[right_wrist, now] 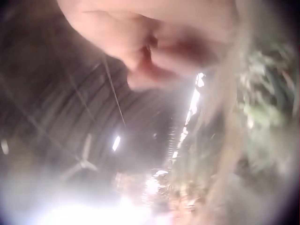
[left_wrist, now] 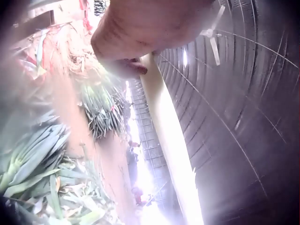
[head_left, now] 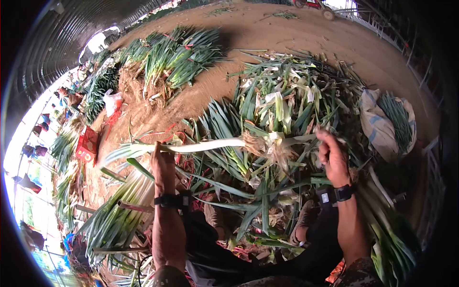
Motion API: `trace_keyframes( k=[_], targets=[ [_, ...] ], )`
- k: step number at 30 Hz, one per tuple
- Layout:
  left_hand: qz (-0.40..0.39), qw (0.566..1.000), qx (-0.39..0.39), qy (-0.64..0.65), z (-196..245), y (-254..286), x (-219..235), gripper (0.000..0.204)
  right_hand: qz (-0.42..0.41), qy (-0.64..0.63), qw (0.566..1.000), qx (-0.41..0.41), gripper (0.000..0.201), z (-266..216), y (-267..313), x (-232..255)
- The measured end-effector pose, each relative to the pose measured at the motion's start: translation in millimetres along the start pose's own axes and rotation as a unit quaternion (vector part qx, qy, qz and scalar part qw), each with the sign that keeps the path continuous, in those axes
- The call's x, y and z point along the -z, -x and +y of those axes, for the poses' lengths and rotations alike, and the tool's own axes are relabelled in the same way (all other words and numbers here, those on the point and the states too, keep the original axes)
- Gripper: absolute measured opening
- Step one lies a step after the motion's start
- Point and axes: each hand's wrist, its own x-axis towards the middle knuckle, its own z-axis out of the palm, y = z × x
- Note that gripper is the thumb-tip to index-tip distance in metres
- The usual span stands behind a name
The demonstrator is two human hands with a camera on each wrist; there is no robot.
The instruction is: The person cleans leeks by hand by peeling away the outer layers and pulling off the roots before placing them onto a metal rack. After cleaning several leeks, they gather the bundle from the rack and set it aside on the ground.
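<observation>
A long green onion (head_left: 210,145) lies level across the front of the person, its leafy end to the left and its brown roots (head_left: 253,143) to the right. Near its leaves the left hand (head_left: 164,162) grips it. The white stalk (left_wrist: 165,115) runs down from the curled left fingers in the left wrist view. To the right of the roots, the right hand (head_left: 332,155) has its fingers curled at the end of a pale, peeled leaf strip (head_left: 301,139). Those curled fingers (right_wrist: 164,61) look blurred in the right wrist view.
A heap of leaf trimmings (head_left: 287,91) lies ahead. Unpeeled green onions (head_left: 119,210) are stacked at the left, and tied bundles (head_left: 179,55) lie farther off. A white sack (head_left: 375,122) holds more greens at the right. A red box (head_left: 88,145) stands at the left.
</observation>
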Motion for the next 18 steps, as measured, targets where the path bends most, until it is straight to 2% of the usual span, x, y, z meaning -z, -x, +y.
trace_keyframes(
  k=[1, 2, 3, 4, 6, 7, 8, 9, 10, 11, 12, 14, 16, 18],
  targets=[
    [0.020, 0.972, 0.132, 0.196, 17, -1, -9, 0.021, -0.020, 0.126, 0.991, 0.030, 0.043, -3, 4, -5],
    [0.041, 0.887, 0.256, 0.381, 24, -2, -16, 0.020, -0.042, 0.252, 0.965, 0.060, 0.061, -3, 7, -12],
    [0.034, 0.891, 0.237, 0.386, 20, -2, -23, 0.019, -0.082, 0.294, 0.946, 0.110, 0.080, 34, -15, 7],
    [0.017, 0.895, 0.223, 0.385, 19, -2, -27, 0.020, -0.096, 0.383, 0.897, 0.197, 0.067, 57, -26, 19],
    [-0.022, 0.895, 0.227, 0.383, 44, 7, -40, 0.022, -0.106, 0.440, 0.871, 0.190, 0.047, 59, -30, 19],
    [-0.062, 0.895, 0.238, 0.373, 51, 10, -42, 0.024, -0.095, 0.403, 0.886, 0.209, 0.040, 58, -29, 13],
    [-0.050, 0.890, 0.223, 0.395, 61, 14, -52, 0.025, -0.085, 0.365, 0.899, 0.227, 0.034, 55, -24, 3],
    [-0.083, 0.889, 0.216, 0.396, 65, 17, -56, 0.025, -0.075, 0.326, 0.910, 0.244, 0.027, 51, -18, -6],
    [-0.115, 0.887, 0.210, 0.396, 67, 19, -57, 0.025, -0.079, 0.340, 0.913, 0.212, 0.025, 43, -5, -18],
    [-0.157, 0.878, 0.211, 0.400, 71, 21, -60, 0.028, -0.105, 0.328, 0.910, 0.230, 0.025, 41, 3, -29],
    [-0.159, 0.892, 0.250, 0.341, 76, 24, -61, 0.031, -0.131, 0.315, 0.907, 0.247, 0.025, 40, 12, -40],
    [-0.203, 0.871, 0.212, 0.393, 82, 32, -75, 0.034, -0.169, 0.366, 0.863, 0.305, 0.030, 41, 22, -57],
    [-0.241, 0.871, 0.223, 0.365, 83, 38, -82, 0.034, -0.206, 0.372, 0.862, 0.276, 0.035, 41, 30, -70],
    [-0.274, 0.867, 0.224, 0.351, 82, 43, -89, 0.036, -0.218, 0.367, 0.847, 0.318, 0.033, 46, 35, -81]
  ],
)
